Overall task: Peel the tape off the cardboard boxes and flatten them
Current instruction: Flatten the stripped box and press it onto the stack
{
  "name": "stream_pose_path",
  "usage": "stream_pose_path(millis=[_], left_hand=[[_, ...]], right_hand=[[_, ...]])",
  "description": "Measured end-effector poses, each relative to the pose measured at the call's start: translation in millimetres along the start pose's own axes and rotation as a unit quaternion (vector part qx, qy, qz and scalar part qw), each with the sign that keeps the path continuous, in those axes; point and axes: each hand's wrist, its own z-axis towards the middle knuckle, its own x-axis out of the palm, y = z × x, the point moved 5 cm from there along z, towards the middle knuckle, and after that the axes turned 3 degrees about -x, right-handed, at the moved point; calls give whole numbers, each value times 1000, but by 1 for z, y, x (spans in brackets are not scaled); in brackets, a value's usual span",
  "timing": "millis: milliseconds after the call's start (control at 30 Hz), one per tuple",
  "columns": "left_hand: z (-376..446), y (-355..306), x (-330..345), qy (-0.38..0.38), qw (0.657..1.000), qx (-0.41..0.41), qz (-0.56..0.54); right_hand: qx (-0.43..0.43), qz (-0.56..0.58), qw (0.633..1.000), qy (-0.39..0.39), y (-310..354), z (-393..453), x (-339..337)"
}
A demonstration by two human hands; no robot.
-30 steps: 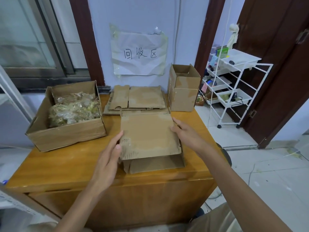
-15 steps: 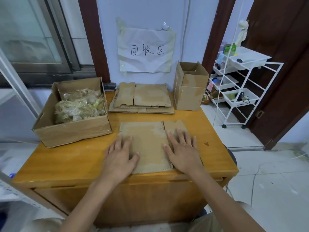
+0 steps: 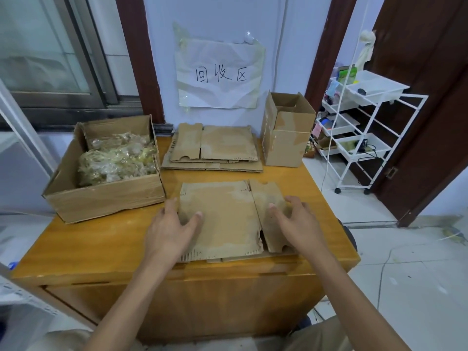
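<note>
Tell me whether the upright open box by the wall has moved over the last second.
No. The upright open box stays at the table's back right corner, right of the flattened stack.

Pale blue wall (image 3: 291,34) with paper sign (image 3: 220,74), wooden table (image 3: 106,239), white rack (image 3: 367,133), dark door (image 3: 425,97)
</note>
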Motion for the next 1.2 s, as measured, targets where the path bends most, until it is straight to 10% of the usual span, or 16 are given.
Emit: stream_pose_path(millis=[367,633,933,1200], left_hand=[[-9,-23,-15,14,933,-22,-359],[22,-68,-86,-37,886,136,-441],[182,-101,-104,-132,976,137,-103],[244,-127,-60,-89,991,66,74]], right_hand=[[108,238,965,21,-10,12,-13],[-26,296,954,36,57,43,-61],[-128,60,988,-59,148,170,-42],[-99,-66,991,-69,172,242,11]])
